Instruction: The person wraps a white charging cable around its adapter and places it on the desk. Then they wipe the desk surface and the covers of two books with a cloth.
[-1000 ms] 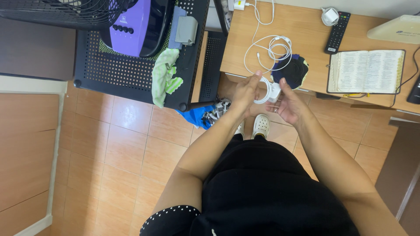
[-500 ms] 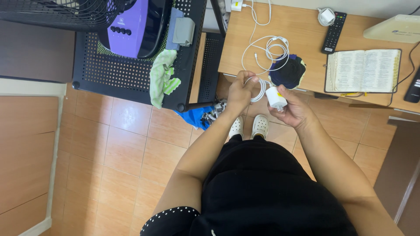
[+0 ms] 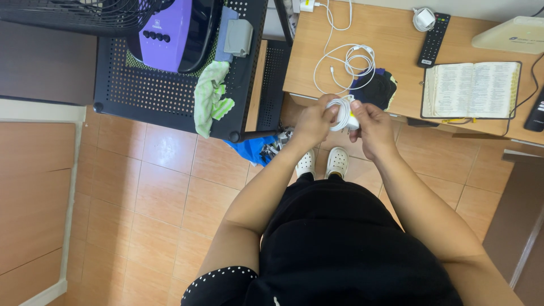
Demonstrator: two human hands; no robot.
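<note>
Head view, near to far: black skirt, white shoes (image 3: 323,162) on tiled floor (image 3: 141,187). Above them, left hand (image 3: 313,120) and right hand (image 3: 369,126) closed together around a coiled white cable (image 3: 341,112) and its white plug, fingers curled tight, held just short of the worktop (image 3: 391,45) edge. Coil mostly wound, seemingly little left. Beyond, loose white cord (image 3: 347,65), dark pouch (image 3: 374,90), open book (image 3: 470,89), remote (image 3: 432,41). Black perforated rack (image 3: 147,90) crowding the left; open floor below.

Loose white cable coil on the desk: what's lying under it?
The loose white cable coil rests on the wooden desk and overlaps a dark folded cloth. Anything beneath that cloth is hidden.
</note>
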